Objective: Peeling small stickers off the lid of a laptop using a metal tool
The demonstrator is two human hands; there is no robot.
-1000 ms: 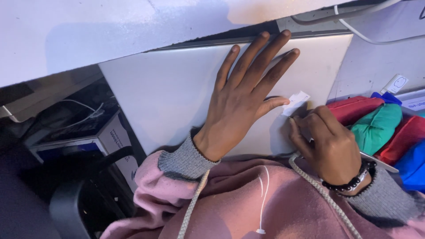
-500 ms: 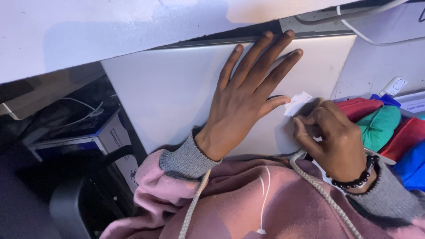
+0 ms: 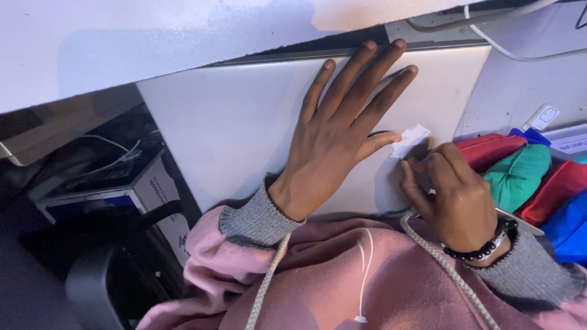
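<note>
The left hand [image 3: 333, 143] lies flat with its fingers spread on a pale grey panel [image 3: 232, 122], pressing it steady; it grips nothing. The right hand [image 3: 452, 195] is curled at the panel's right edge, its fingertips closed on a small white sticker [image 3: 411, 139] that sits just off the left thumb tip. The sticker looks partly lifted, one end raised off the panel and the other apparently still stuck down.

The likeliest trouble is a tear: the strip is thin, and a sharp or sideways pull could split it and leave a scrap or glue on the panel. The pinch is small, so the fingertips could also slip off it. If the left hand eases its pressure, the panel may slide or tip toward the near edge, where it rests against the pink hoodie [image 3: 342, 287]. A white cord [image 3: 365, 269] and a braided drawstring [image 3: 440, 263] hang close to the right wrist and could snag. The coloured fabric bundles [image 3: 520, 174] at right crowd the working elbow.
</note>
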